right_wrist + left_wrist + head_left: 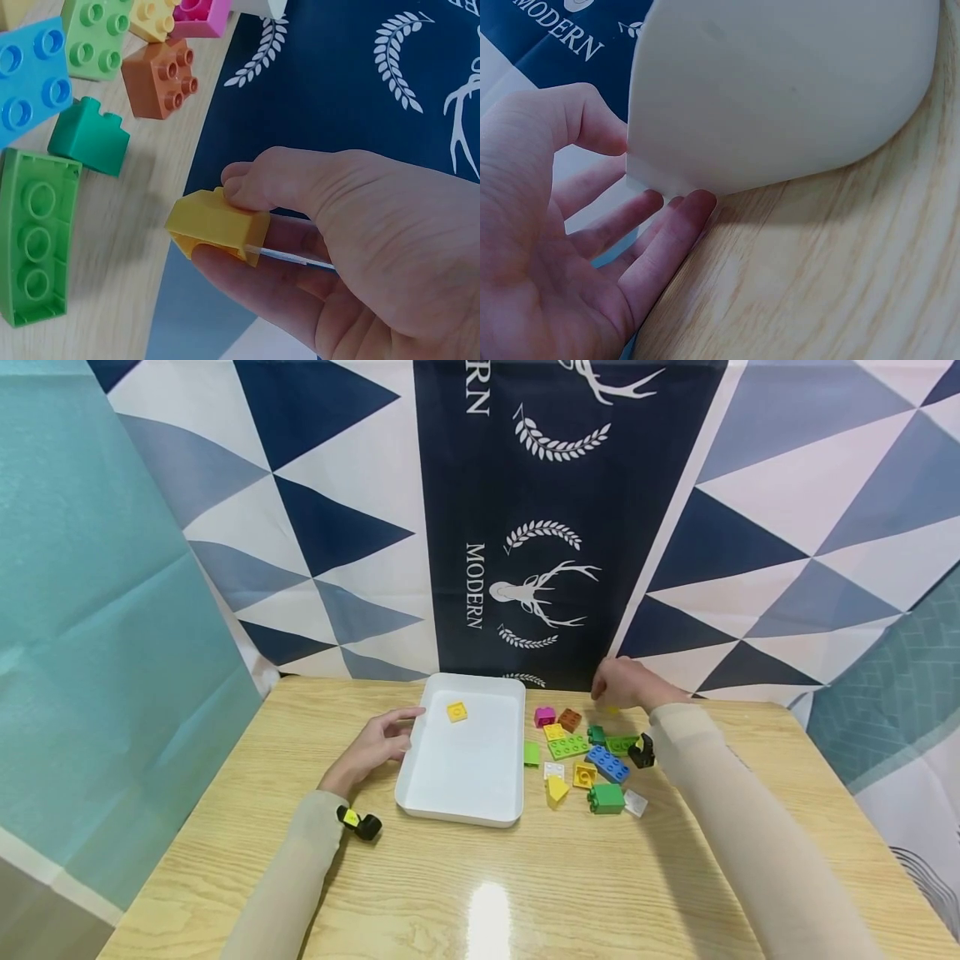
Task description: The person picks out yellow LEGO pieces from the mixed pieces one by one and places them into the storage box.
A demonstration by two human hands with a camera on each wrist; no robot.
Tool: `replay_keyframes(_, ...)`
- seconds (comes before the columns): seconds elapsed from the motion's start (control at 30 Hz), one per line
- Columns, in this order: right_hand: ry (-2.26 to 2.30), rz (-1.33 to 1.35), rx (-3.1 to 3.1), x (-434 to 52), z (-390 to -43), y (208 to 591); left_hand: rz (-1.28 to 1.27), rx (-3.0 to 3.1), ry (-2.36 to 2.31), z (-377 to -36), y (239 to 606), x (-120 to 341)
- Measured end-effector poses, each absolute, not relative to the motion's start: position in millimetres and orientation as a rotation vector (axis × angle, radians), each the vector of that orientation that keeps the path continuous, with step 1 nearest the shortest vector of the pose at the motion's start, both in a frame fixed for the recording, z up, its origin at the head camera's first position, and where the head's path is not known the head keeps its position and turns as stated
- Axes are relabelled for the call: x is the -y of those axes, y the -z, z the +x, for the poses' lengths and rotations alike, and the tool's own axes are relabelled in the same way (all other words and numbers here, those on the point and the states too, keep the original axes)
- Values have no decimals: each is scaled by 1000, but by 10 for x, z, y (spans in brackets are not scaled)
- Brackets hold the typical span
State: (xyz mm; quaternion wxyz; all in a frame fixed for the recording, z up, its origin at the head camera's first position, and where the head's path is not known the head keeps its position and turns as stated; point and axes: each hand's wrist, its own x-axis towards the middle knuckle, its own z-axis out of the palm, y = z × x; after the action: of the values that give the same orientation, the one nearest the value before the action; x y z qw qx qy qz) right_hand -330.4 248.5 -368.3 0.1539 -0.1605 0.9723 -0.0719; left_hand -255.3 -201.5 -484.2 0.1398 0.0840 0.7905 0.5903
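Note:
The white tray lies on the wooden table with one yellow brick inside. At its left edge my left hand holds the side; in the left wrist view the bent thumb meets the rim and the fingertips touch the tray's wall. Beyond the loose bricks, at the table's back edge, my right hand pinches a yellow toy brick with a sloped face between thumb and fingers. Nearest to that hand are a brown brick, a dark green brick and a long green brick.
Right of the tray lie several loose bricks, among them a blue brick, a pink brick, a green brick and a white piece. A patterned cloth hangs behind the table.

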Motion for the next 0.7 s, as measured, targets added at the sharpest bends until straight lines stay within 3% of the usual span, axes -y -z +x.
replay_keyframes(0.17,195,-491,-2770,-2491,-3434,3827,235,-2278,-1709,-2559,4842,2010)
replay_keyframes(0.7,262,-404,-2782,-2178,-3371,3748,248,-2280,-1719,-2551,4850,2016)
